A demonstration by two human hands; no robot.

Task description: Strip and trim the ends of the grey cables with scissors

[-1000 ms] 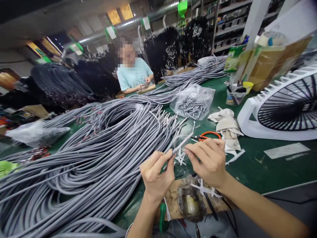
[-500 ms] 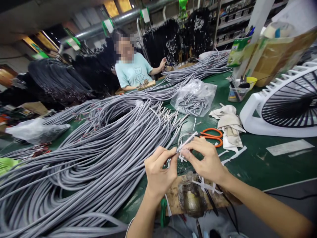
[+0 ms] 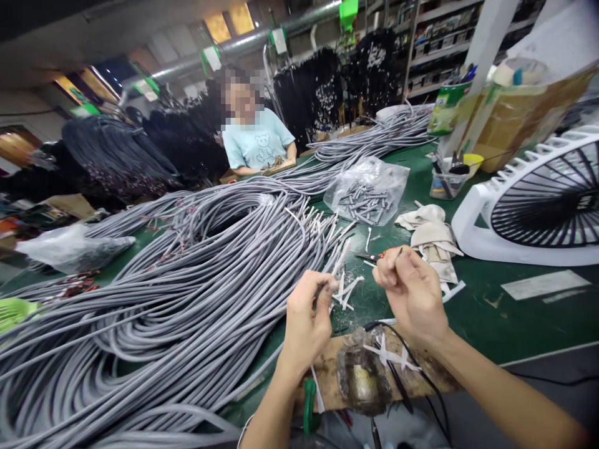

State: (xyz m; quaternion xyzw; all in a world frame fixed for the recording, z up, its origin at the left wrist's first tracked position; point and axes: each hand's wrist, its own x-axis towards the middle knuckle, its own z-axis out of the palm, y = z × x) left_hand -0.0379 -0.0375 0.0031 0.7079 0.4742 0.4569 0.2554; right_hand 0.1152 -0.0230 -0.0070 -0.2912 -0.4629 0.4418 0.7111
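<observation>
My left hand (image 3: 309, 324) is closed in a pinch, its fingertips around what looks like the end of a grey cable (image 3: 264, 368) that runs behind the wrist. To its right, my right hand (image 3: 414, 296) is raised with fingers curled together. A small dark tip shows at its fingers, too small to name. Scissors (image 3: 369, 256) lie just behind the right hand, their orange handles mostly hidden. White strips (image 3: 345, 293) lie on the green table between the hands. Below them is a wooden board (image 3: 327, 368) with a worn metal device (image 3: 362, 374).
A large bundle of grey cables (image 3: 187, 299) covers the left side. Behind are a clear bag of grey pieces (image 3: 367, 199) and a co-worker (image 3: 259, 143). On the right are cloth gloves (image 3: 433, 234), a white fan (image 3: 477, 234) and a tub of tools (image 3: 447, 184).
My hands, together at the white-ended piece before, have come apart; the right moved right and up, over the scissor handles. The co-worker's raised hand has come down.
</observation>
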